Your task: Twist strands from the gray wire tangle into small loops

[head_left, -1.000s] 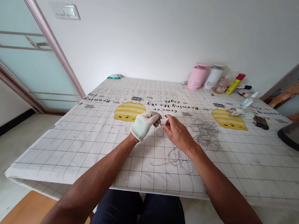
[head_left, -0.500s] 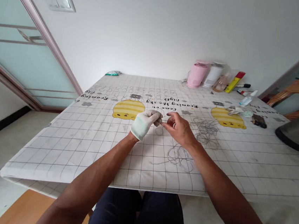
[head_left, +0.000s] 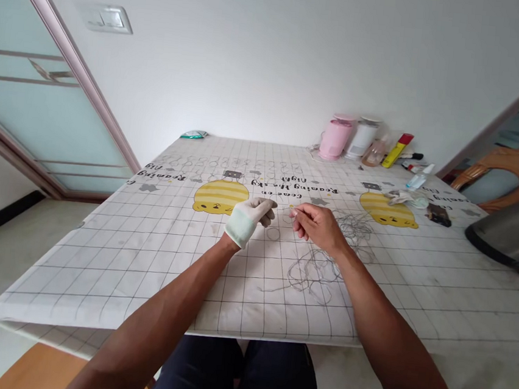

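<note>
My left hand, in a whitish knitted glove, is closed in a pinch over the middle of the table. A short gap to its right, my bare right hand is also pinched, thumb against forefinger. A faint, thin grey wire seems to run between the fingertips, though its ends are hard to make out. One small wire ring lies on the cloth just below the gap. Loose tangled wire spreads beside and under my right forearm, with another tangle behind it.
Rows of small wire loops lie toward the back of the checked tablecloth. Pink and white appliances, a yellow-red can and a small clear bottle stand back right. A metal kettle is at far right.
My hands have moved apart from near touching, leaving a gap between them. The right fingers have closed from a looser curl. The view has tilted slightly upward.
</note>
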{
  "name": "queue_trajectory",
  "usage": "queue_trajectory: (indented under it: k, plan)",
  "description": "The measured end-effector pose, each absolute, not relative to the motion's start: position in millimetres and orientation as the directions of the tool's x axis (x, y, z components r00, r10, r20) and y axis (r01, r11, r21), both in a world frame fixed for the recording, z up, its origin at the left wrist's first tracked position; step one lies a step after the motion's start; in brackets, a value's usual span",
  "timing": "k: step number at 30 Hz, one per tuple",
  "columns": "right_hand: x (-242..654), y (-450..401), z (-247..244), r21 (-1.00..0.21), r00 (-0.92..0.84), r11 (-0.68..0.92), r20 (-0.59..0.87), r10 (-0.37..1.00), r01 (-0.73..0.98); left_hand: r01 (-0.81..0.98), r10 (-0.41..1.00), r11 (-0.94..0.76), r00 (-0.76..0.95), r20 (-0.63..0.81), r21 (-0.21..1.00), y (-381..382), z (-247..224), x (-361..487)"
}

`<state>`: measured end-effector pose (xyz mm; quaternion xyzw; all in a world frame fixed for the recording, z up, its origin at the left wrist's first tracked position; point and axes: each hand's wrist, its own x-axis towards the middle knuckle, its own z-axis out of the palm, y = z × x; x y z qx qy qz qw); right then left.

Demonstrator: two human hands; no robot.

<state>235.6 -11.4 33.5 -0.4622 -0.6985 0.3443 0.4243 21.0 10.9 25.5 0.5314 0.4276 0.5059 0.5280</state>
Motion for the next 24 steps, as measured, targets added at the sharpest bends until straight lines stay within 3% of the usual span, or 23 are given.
queue_trajectory:
  k: [5,11,13,24]
  plan:
    - [260.3,10.9,48.6,-0.91,-0.068,0.257,0.248,0.966,0.325,0.11,0.999,-0.026,-0.044,0.031,0.994,15.5,23.3,19.7]
    - [304.6,69.7,72.8,-0.883,0.125,0.072,0.145,0.981,0.464,0.399,0.996,-0.065,-0.03,0.084,0.915,22.8,13.1,19.4]
    - [312.6,92.7,71.2,-0.904,0.192,-0.028,0.061,0.98,0.427,0.463,0.994,-0.091,-0.013,0.11,0.882,22.0,10.6,22.0]
    - [310.9,210.6,38.5,-0.919,0.342,-0.223,-0.106,0.934,0.325,0.547,0.993,-0.073,-0.041,0.113,0.834,27.6,1.1,23.4]
